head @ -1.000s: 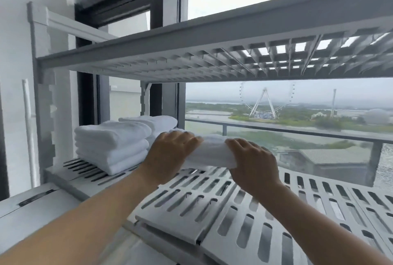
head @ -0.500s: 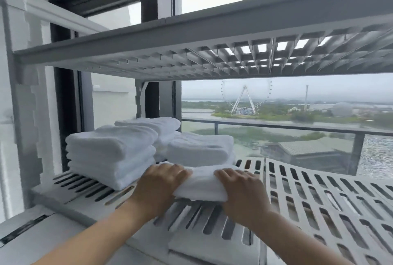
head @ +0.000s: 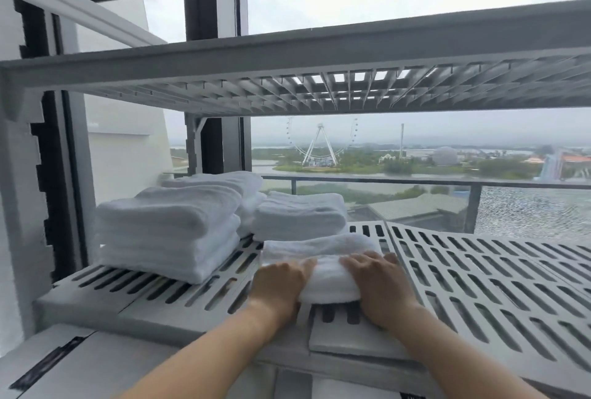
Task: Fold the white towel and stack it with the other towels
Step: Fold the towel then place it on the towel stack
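The white towel point(head: 323, 258) was folded into a thick, soft-edged pad and lay flat on the slatted shelf point(head: 479, 270), its rounded fold facing the near edge. The left hand point(head: 281, 283) gripped its near-left end and the right hand point(head: 380, 286) its near-right end. Directly at its 12 o'clock, just beside it, sat a low pile of folded white towels point(head: 299, 216). At its 10 o'clock, a little apart, stood a taller stack of folded towels point(head: 169, 232), layered neatly with rounded folds toward the front. Behind that, at about 11 o'clock, a further stack point(head: 230, 181) rose against the back, partly hidden by the others.
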`<state>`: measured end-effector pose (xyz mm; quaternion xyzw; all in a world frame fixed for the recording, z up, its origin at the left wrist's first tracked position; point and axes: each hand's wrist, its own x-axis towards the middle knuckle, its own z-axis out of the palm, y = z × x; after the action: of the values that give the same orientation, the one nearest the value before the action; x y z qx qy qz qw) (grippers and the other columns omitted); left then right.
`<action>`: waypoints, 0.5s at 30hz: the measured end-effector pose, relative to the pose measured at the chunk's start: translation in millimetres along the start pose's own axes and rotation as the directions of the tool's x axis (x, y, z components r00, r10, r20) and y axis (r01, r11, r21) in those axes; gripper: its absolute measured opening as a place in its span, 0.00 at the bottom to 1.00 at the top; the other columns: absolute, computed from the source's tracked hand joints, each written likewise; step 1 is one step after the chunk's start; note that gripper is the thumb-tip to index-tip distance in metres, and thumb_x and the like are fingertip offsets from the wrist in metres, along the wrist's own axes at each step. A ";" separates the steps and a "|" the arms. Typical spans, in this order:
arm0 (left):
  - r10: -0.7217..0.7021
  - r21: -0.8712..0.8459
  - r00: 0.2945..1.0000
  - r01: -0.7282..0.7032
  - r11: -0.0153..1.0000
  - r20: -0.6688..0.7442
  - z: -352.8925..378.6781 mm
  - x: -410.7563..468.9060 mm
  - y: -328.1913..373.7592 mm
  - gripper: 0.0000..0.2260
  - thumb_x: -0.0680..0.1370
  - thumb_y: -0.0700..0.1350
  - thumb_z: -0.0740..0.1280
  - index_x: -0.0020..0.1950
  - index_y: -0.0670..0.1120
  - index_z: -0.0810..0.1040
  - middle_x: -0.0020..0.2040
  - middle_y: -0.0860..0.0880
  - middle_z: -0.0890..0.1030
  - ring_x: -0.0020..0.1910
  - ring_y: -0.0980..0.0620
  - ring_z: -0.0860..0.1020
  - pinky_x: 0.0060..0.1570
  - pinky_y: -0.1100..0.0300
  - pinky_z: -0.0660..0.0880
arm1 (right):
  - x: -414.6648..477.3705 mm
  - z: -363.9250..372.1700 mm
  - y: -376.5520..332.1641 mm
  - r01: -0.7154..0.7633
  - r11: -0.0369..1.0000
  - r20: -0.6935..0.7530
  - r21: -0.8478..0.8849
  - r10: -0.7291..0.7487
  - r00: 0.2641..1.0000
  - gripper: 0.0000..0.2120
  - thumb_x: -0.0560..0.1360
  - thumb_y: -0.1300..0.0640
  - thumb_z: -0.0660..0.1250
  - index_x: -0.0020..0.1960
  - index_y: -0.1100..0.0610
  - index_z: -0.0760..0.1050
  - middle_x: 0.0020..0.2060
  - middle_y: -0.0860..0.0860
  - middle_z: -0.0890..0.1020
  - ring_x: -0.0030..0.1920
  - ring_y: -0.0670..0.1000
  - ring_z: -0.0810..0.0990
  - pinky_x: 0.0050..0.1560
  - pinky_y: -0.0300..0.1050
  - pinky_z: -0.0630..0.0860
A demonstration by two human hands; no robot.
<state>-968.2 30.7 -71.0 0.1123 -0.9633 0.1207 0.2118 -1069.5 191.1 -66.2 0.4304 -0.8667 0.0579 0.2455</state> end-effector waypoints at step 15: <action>0.154 -0.038 0.972 -0.163 0.986 -0.177 -15.2 -20.0 -48.9 0.26 0.72 0.44 0.61 0.68 0.57 0.60 0.59 0.50 0.76 0.54 0.46 0.77 0.47 0.52 0.76 | -15.0 -20.9 -48.7 -0.120 0.986 -0.017 0.117 0.123 0.992 0.27 0.68 0.62 0.62 0.67 0.50 0.64 0.64 0.48 0.73 0.64 0.54 0.69 0.58 0.54 0.73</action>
<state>-931.6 -8.0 -57.3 0.0186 -0.9500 0.1211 0.2873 -1016.3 178.0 -60.5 0.3894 -0.8835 0.1280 0.2268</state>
